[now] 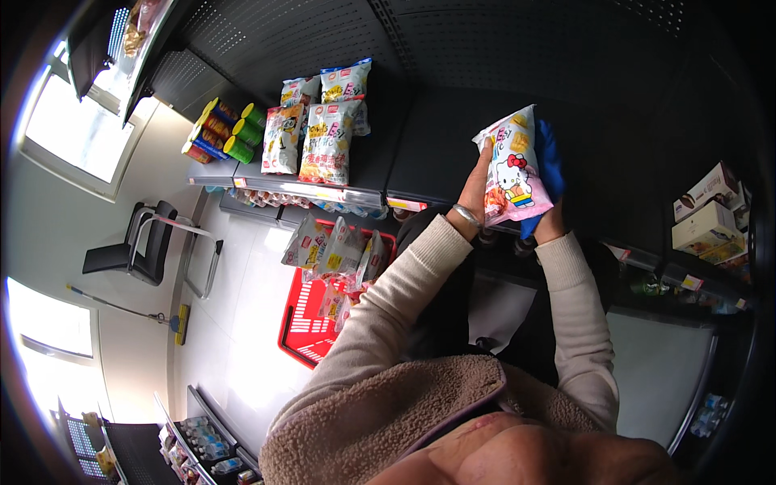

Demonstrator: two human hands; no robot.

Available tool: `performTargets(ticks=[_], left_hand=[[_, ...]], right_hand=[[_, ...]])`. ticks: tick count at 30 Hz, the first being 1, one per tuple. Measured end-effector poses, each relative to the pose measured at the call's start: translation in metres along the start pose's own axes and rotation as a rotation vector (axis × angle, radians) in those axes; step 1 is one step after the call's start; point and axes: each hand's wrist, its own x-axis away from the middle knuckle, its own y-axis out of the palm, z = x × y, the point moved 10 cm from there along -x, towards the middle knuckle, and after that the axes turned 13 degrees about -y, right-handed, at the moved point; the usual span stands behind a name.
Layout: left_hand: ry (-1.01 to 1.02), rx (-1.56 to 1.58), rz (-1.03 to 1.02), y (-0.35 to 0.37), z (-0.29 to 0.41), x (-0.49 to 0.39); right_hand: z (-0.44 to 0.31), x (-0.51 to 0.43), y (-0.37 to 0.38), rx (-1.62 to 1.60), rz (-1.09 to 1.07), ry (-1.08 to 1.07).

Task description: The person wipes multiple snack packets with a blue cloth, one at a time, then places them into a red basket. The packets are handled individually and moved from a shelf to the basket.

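Note:
My left hand (pixel 474 193) grips a pink-and-white snack bag (pixel 514 170) by its left side, the thumb across its front. A cartoon cat with a red bow is printed on the bag. Behind its right edge, my right hand (pixel 550 219) holds a blue cloth-like item (pixel 548 159); most of it and the fingers are hidden. Both hands are in front of a dark metal shelf (pixel 436 130). Upright snack bags (pixel 330 142) stand in two rows on the shelf to the left.
Colourful snack canisters (pixel 213 130) lie stacked at the shelf's left end. On the floor, a red shopping basket (pixel 294 324) holds several snack bags (pixel 339 248). Boxed goods (pixel 706 209) sit at the right. A black chair (pixel 145 245) and a mop (pixel 180 324) are near the wall.

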Motion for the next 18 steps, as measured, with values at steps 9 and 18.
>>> performTargets(ticks=[9, 18], left_hand=[[0.165, 0.144, 0.058, -0.030, 0.023, 0.002], [0.610, -0.071, 0.127, -0.002, 0.056, 0.070]], right_hand=[[0.019, 0.033, 0.005, 0.483, -0.226, 0.085], [0.067, 0.013, -0.005, 0.381, -0.467, 0.172]])
